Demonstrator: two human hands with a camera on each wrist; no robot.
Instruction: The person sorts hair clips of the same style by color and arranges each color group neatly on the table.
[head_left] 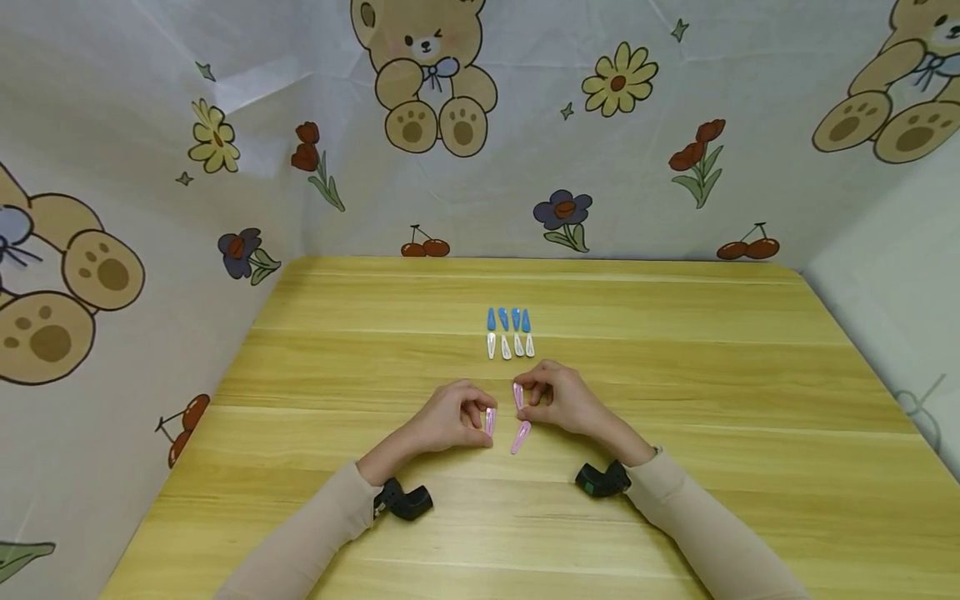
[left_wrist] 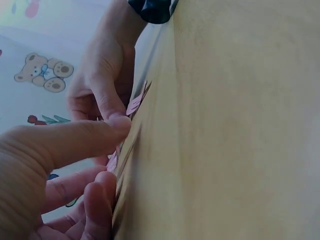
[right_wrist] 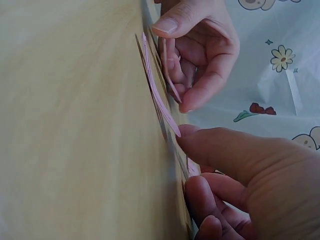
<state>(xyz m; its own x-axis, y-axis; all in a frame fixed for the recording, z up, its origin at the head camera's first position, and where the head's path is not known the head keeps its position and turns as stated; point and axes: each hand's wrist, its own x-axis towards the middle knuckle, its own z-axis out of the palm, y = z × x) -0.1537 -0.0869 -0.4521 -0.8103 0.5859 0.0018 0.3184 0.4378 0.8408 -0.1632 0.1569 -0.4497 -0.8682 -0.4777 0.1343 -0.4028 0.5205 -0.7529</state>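
Observation:
My left hand (head_left: 450, 417) pinches a pink snap hair clip (head_left: 490, 422) by its two ends, between thumb and fingertips, close to the tabletop. Just to the right, my right hand (head_left: 561, 400) holds a second pink clip (head_left: 518, 395) the same way, thumb at the near end. A third pink clip (head_left: 521, 437) lies slanted on the wood below the right thumb; in the right wrist view this clip (right_wrist: 159, 95) reaches the thumb tip. Beyond the hands is a row of several white clips (head_left: 506, 347), with a row of several blue clips (head_left: 503, 319) behind it.
The wooden table (head_left: 337, 333) ends at a patterned cloth (head_left: 510, 167) hanging behind and at the left. Black wrist devices (head_left: 405, 502) are strapped at both sleeve cuffs and sit low over the wood.

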